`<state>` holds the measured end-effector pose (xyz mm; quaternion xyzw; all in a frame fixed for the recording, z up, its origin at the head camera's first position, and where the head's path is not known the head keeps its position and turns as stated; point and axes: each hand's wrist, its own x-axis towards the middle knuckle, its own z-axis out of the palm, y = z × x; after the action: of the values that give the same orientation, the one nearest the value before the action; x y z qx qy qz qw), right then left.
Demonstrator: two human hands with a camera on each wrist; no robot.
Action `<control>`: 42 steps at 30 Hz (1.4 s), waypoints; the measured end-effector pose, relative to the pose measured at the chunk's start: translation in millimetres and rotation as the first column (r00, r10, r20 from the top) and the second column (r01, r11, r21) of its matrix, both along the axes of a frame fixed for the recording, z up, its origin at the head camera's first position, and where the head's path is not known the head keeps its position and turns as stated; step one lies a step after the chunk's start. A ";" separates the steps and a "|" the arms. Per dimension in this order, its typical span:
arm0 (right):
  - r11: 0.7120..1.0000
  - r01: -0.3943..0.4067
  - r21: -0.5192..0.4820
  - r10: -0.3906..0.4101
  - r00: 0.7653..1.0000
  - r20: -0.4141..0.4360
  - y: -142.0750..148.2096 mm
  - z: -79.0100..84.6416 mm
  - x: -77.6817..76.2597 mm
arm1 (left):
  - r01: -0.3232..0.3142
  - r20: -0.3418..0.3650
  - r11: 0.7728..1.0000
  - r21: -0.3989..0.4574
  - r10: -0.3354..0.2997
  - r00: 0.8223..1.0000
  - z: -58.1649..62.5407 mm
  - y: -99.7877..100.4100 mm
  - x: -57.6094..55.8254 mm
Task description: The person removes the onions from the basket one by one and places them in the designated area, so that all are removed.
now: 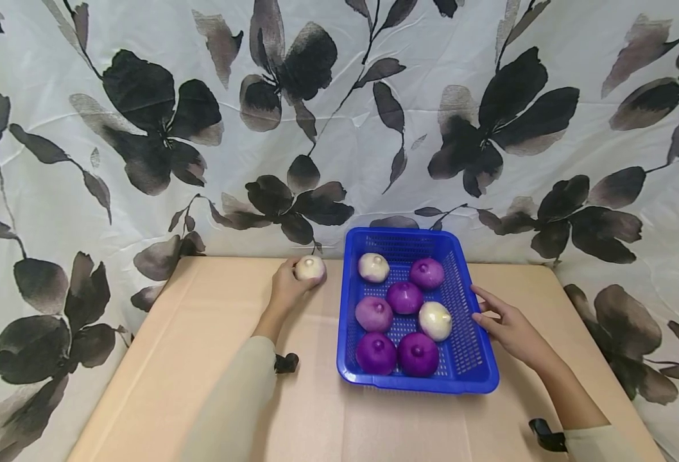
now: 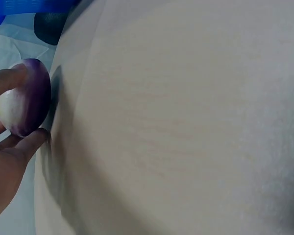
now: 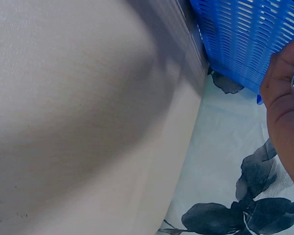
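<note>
My left hand (image 1: 289,287) grips a white and purple turnip (image 1: 310,267) near the table's back edge, left of the basket. In the left wrist view, the fingers and thumb of the left hand (image 2: 10,161) go round the turnip (image 2: 36,100), whose purple side faces the table. A blue plastic basket (image 1: 418,383) holds several turnips, some deep purple like this turnip (image 1: 418,354), some mostly white like that turnip (image 1: 435,321). My right hand (image 1: 513,330) holds the basket's right rim. The right wrist view shows the right hand (image 3: 286,93) at the slotted basket wall (image 3: 240,44).
A light tan table (image 1: 316,417) lies under the basket and both hands. Close behind it hangs a white cloth (image 1: 386,160) with dark flowers. A black strap piece (image 1: 286,363) sits at the left wrist, another black strap piece (image 1: 547,436) at the right.
</note>
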<state>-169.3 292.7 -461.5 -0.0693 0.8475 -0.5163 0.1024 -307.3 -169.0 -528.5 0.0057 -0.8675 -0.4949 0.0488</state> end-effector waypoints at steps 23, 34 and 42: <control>1.000 -0.001 0.014 0.001 1.000 -0.020 1.2 -1.4 0.6 | 0.039 0.004 0.998 -0.041 -0.039 0.999 1.0 2.6 0.3; 1.000 -0.003 -0.006 0.003 1.000 -0.012 1.3 -4.7 0.5 | 0.040 0.008 0.999 -0.035 -0.040 0.999 0.1 1.9 0.3; 1.000 -0.004 -0.022 0.004 1.000 -0.011 0.7 -1.6 -0.1 | 0.053 -0.015 0.997 -0.055 -0.054 0.998 -0.9 2.9 0.2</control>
<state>-169.4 293.4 -463.0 -0.0751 0.8421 -0.5250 0.0980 -307.1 -166.1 -529.3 -0.0232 -0.8801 -0.4722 0.0429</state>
